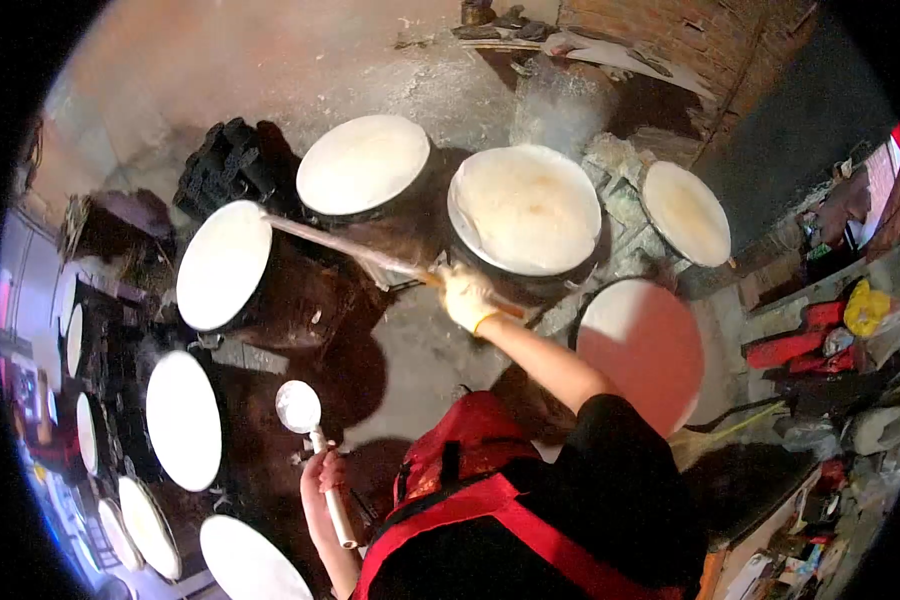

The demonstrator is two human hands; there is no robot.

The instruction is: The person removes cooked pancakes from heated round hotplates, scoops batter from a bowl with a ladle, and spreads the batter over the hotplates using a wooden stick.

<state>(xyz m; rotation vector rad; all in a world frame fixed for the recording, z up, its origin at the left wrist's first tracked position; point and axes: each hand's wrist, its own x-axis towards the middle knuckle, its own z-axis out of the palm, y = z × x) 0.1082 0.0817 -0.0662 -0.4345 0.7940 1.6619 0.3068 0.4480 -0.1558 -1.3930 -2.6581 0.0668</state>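
The gloved right hand [468,298] is gripping a stick [350,246] with fingers closed, its far end reaching a white-topped pot's rim [220,265]. The bare left hand [325,470] is curling closed around a ladle's handle [340,515], the round bowl [298,406] pointing forward. Other pots [525,210] are standing around; black blocks [225,165] are lying beyond.
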